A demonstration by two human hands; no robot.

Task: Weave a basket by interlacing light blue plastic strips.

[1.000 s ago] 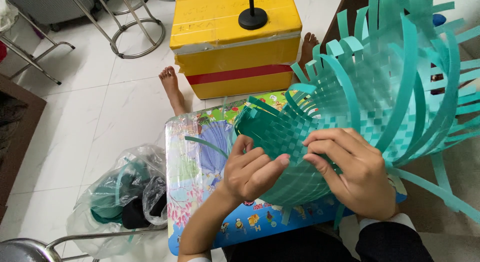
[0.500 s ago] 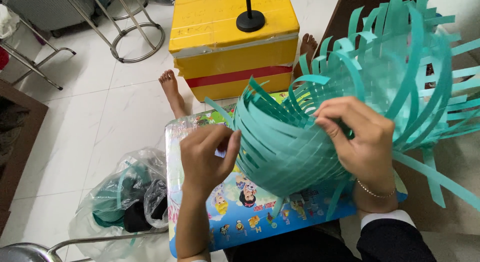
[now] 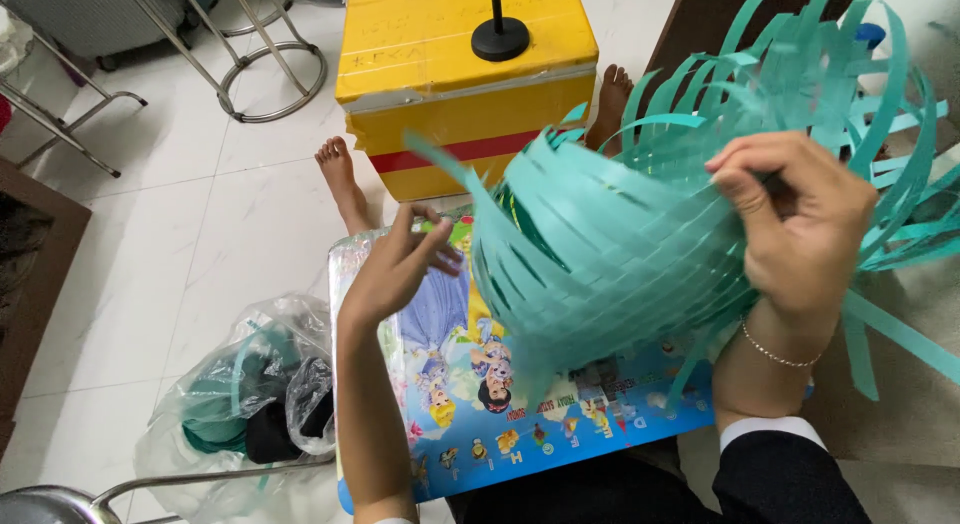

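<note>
A half-woven basket [image 3: 620, 254] of teal plastic strips is held over a small table with a colourful cartoon top [image 3: 470, 384], its rounded bottom turned toward me and loose strips fanning up and right. My right hand [image 3: 800, 224] is shut on the basket's upper right side, fingers curled around the strips. At the basket's left edge my left hand [image 3: 400, 264] has its fingers spread and fingertips close to one loose teal strip [image 3: 450, 174]; whether it touches is unclear.
A yellow foam box [image 3: 460, 84] with a red band stands behind, a black round stand [image 3: 498, 34] on top. Bare feet [image 3: 340, 174] rest on the white tile floor. A clear plastic bag [image 3: 250, 394] of teal strips lies at the left. Metal chair legs [image 3: 250, 74] stand behind.
The basket has been turned and lifted, so its rounded bottom now faces me. My left hand has come off the weave and opened at its left edge. My right hand moved up and right.
</note>
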